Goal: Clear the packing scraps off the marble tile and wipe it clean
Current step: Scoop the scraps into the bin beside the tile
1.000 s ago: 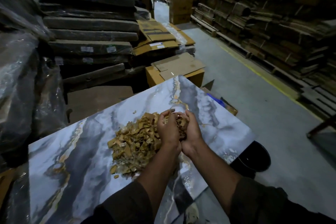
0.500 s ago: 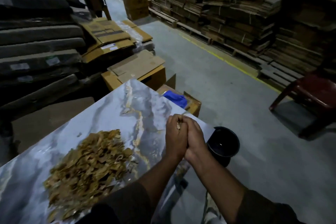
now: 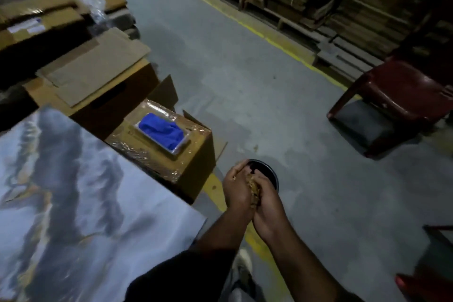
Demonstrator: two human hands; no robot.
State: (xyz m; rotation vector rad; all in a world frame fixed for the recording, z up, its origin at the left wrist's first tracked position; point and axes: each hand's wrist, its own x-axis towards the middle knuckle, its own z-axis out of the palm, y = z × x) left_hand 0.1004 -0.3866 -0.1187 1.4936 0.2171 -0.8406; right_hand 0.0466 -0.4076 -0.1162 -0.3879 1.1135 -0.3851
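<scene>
Scraps held over the bucket
The left hand (image 3: 236, 187) and right hand (image 3: 266, 206) clamp together on packing scraps (image 3: 252, 185) above the black bucket (image 3: 268, 171).

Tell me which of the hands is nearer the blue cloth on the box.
Left. The left hand is on the side facing the blue cloth; the right hand is cupped against it on the far side, both holding scraps over the black bucket.
</scene>
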